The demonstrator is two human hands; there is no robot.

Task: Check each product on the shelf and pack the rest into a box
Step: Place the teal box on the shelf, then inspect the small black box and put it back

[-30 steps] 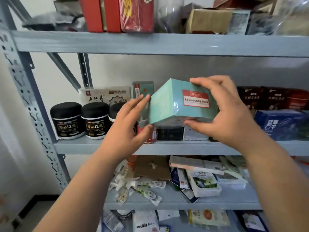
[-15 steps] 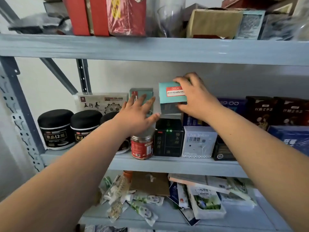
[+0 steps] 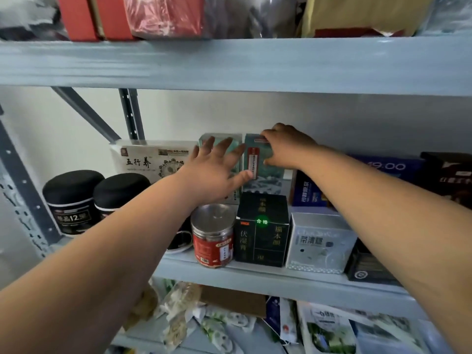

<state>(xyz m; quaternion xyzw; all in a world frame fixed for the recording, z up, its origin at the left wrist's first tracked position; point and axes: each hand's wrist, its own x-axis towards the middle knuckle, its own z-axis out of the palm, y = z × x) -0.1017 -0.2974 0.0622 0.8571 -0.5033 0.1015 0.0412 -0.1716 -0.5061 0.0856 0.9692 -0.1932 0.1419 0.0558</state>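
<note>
Gripping the teal box from above with the right hand, left hand spread open alongside, seat it upright by the twin, behind the dark box.

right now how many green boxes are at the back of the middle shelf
2. The left box stands behind the spread fingers of the left hand; the right box, beside it, is gripped by the right hand. More may be hidden behind the arms.

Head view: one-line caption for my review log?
Right hand grips a teal box at the back of the middle shelf; open left hand spread beside it.
</note>
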